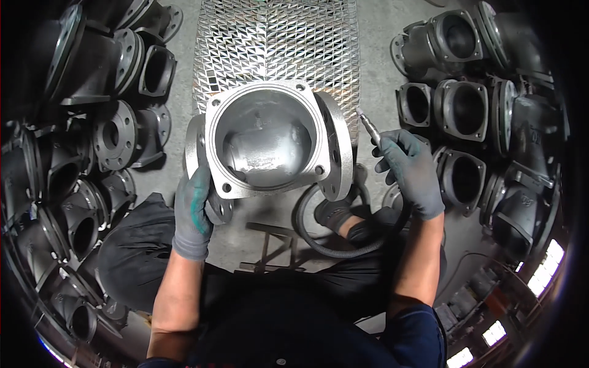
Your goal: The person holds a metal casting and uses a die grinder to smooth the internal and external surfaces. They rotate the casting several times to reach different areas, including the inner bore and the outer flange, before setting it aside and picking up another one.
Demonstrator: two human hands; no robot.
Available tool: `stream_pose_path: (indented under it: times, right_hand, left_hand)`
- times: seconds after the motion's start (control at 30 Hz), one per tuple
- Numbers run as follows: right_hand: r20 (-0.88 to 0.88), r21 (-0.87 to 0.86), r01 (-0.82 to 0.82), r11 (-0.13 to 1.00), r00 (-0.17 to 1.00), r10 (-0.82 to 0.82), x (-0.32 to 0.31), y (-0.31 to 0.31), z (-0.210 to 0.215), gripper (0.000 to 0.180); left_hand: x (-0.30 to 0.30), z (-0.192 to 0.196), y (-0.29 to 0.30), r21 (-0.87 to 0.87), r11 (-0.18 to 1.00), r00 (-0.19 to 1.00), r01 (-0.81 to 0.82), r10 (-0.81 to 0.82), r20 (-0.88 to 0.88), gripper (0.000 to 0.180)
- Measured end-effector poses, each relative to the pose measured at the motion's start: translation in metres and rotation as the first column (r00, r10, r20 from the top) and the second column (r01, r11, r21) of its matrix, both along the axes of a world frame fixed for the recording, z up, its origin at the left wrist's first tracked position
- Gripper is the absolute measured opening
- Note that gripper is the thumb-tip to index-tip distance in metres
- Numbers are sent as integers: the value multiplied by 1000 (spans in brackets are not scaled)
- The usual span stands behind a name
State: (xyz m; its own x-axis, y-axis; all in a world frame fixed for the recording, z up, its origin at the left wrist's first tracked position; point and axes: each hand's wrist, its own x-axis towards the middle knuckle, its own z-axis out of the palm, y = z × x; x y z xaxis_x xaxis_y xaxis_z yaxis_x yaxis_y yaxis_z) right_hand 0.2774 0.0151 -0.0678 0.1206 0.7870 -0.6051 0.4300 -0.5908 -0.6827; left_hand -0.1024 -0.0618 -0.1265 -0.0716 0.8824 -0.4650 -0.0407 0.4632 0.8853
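Observation:
A grey cast-metal valve body (267, 138) fills the middle of the view, its square-flanged round opening turned up toward me. Round flanges with bolt holes stand at both its sides. My left hand (195, 211), in a grey glove with green patches, grips the body at its lower left, thumb along the square flange. To the right of the body, my gloved right hand (410, 168) is closed around a slim metal die grinder (370, 127), tip pointing up and left, apart from the valve body. A dark ribbed hose (346, 251) loops below.
Many similar valve castings are stacked to the left (113, 135) and to the right (463, 110). A metal mesh grating (276, 43) lies ahead, beyond the valve body. Between my legs is a low metal stand (270, 236), and my shoe (334, 214) rests near the hose.

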Motion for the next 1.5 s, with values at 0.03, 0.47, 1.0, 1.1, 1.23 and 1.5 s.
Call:
stream_pose_path:
  times: [0.03, 0.47, 1.0, 1.1, 1.23, 1.5]
  right_hand:
    - [-16, 13, 68, 998, 998, -67, -7, -2, 0, 22]
    - [-183, 72, 28, 997, 983, -14, -3, -6, -3, 28]
    - [-441, 51, 227, 973, 879, -182, -71, -28, -125, 39]
    - [-377, 69, 175, 982, 916, -137, -75, -34, -135, 42]
    - [-25, 152, -31, 988, 999, 35, -73, -23, -111, 44]
    - [-275, 107, 112, 988, 958, -79, -48, -29, -61, 45]
  left_hand:
    - [-4, -10, -6, 72, 997, 999, -11, 14, -44, 51]
    - [3, -6, -13, -113, 979, 957, -172, 193, 215, 46]
    - [12, 125, 16, 4, 999, 990, 48, -47, -132, 43]
    - [9, 126, 8, 95, 994, 972, 52, -29, -234, 41]
    - [11, 133, -1, 89, 994, 963, 66, -40, -265, 39]
    - [2, 115, -21, 95, 993, 951, 65, -33, -308, 53]
